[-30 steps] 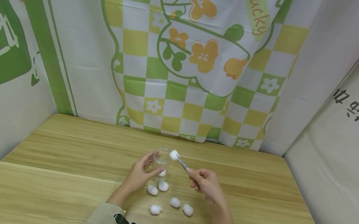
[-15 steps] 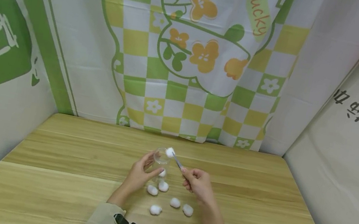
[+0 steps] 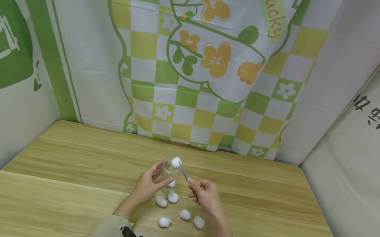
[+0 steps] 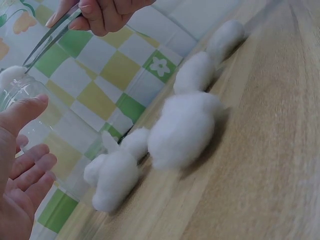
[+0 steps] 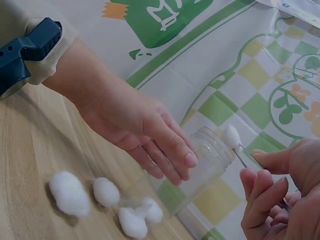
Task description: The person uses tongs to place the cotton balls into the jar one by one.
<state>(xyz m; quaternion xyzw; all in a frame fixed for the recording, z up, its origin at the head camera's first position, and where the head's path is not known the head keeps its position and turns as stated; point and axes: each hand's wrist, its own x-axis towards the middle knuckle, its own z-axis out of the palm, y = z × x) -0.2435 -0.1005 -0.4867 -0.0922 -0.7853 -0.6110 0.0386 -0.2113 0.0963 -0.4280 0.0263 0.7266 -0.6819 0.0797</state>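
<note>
My left hand point(image 3: 150, 182) holds a clear glass jar point(image 3: 166, 175) upright on the table, thumb on one side and fingers on the other. Between the thumb and fingers of my right hand point(image 3: 205, 197) are metal tweezers point(image 3: 184, 172). Their tips grip a white cotton ball point(image 3: 176, 162) at the jar's open mouth, as the right wrist view also shows with the cotton ball point(image 5: 231, 136) beside the rim. Another cotton ball point(image 3: 172, 183) shows by the left thumb; whether it lies inside or behind the glass, I cannot tell.
Several loose cotton balls lie on the wooden table point(image 3: 68, 182) in front of the jar, among them one near the front point(image 3: 165, 222) and one by the right forearm point(image 3: 198, 222). Printed curtains point(image 3: 184, 105) hang behind the table and on both sides.
My right hand has moved left with the tweezers, bringing the cotton ball from right of the jar's rim to over its mouth. The left hand and jar have stayed still.
</note>
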